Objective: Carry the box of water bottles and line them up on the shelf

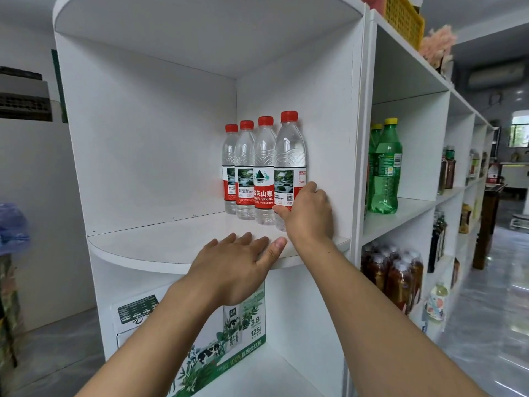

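Standing in a row along the right wall of the white corner shelf (160, 242), four red-capped water bottles (264, 170) run from the back corner toward the front edge, upright and touching one another. The right hand (307, 210) wraps the lower part of the frontmost bottle (289, 156), thumb across its label, fingers hidden behind it. The left hand (234, 267) lies flat with fingers spread, palm down on the shelf's curved front edge, holding nothing. A green-and-white milk carton box (200, 339) sits in the compartment below. Green soda bottles (385, 167) stand in the neighbouring unit to the right
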Demonstrator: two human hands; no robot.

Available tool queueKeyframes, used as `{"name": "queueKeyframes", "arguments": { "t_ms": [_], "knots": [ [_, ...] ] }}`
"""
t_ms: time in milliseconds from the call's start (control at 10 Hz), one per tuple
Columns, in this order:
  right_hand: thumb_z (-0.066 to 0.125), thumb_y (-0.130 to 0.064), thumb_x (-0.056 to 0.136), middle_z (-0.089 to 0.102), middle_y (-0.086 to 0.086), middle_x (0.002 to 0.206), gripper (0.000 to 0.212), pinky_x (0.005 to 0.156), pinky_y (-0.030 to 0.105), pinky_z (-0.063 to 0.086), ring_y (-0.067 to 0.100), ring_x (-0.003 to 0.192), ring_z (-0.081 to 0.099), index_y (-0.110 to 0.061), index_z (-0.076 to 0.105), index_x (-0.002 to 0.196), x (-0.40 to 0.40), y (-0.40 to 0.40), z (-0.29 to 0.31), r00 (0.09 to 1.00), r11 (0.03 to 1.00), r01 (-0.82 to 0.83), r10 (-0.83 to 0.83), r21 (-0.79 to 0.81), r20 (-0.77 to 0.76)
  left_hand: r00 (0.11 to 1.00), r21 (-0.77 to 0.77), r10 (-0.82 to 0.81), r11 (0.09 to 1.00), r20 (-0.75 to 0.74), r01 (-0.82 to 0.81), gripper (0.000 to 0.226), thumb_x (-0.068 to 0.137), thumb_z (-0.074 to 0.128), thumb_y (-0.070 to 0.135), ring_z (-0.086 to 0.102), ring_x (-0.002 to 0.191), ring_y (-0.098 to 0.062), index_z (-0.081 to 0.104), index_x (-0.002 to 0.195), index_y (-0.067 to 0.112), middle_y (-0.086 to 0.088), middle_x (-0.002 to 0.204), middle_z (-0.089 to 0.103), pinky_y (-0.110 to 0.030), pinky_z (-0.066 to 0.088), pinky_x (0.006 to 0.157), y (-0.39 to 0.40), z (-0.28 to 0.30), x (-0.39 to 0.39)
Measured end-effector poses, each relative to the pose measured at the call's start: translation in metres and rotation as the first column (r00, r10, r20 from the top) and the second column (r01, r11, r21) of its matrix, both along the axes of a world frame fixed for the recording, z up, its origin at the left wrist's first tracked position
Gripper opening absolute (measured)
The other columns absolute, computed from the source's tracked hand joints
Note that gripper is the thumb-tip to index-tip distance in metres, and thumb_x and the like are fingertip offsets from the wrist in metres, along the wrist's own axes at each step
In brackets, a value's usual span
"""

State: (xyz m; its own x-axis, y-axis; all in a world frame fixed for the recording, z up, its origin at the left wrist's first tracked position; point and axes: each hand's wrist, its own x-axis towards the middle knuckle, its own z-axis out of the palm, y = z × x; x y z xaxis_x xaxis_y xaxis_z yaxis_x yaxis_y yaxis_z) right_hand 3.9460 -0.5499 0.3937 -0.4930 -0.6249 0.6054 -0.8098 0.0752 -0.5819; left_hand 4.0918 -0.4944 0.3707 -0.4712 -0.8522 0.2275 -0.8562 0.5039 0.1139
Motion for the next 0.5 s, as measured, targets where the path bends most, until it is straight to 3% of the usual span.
{"name": "queueKeyframes", "arguments": {
  "t_ms": [200, 300, 400, 500],
  "knots": [
    [0.081, -0.035, 0.079, 0.062, 0.012, 0.125, 0.064, 0.085, 0.04, 0.054, 0.032, 0.113, 0.062, -0.008, 0.046, 0.125, -0.003, 0.015, -0.009, 0.997, 0.998, -0.06, 0.059, 0.016, 0.043, 0.998, -0.072, 0.023, 0.997, -0.064, -0.027, 0.061, 0.098, 0.005, 0.056, 0.038, 0.139, -0.017, 0.045, 0.139, 0.037, 0.007, 0.147, 0.048, -0.038, 0.032, 0.108, -0.005, -0.002, 0.0],
    [0.074, -0.031, 0.086, 0.063, 0.009, 0.121, 0.05, 0.083, 0.036, 0.051, 0.03, 0.11, 0.062, -0.012, 0.049, 0.126, -0.005, 0.027, -0.017, 0.997, 0.997, -0.079, 0.08, 0.024, -0.008, 0.992, -0.173, 0.069, 0.981, -0.103, -0.086, 0.049, 0.099, 0.019, 0.05, 0.053, 0.121, -0.018, 0.059, 0.122, 0.035, 0.009, 0.133, 0.061, -0.036, 0.041, 0.088, -0.009, -0.006, -0.005],
    [0.062, -0.026, 0.094, 0.064, 0.008, 0.121, 0.037, 0.084, 0.034, 0.05, 0.029, 0.109, 0.063, -0.013, 0.054, 0.127, -0.007, 0.042, -0.025, 0.989, 0.988, -0.148, 0.149, 0.039, -0.01, 0.976, -0.292, 0.104, 0.943, -0.193, -0.158, 0.041, 0.097, 0.031, 0.043, 0.061, 0.099, -0.021, 0.068, 0.106, 0.027, 0.005, 0.112, 0.07, -0.032, 0.04, 0.072, -0.007, -0.012, -0.008],
    [0.058, -0.023, 0.095, 0.064, 0.004, 0.124, 0.03, 0.089, 0.033, 0.05, 0.024, 0.109, 0.062, -0.014, 0.061, 0.124, -0.005, 0.058, -0.033, 0.972, 0.972, -0.23, 0.232, 0.037, -0.034, 0.955, -0.365, 0.092, 0.91, -0.281, -0.195, 0.035, 0.096, 0.037, 0.036, 0.062, 0.082, -0.022, 0.07, 0.095, 0.024, 0.002, 0.096, 0.073, -0.033, 0.045, 0.069, -0.001, -0.016, -0.013]
  ]
}}
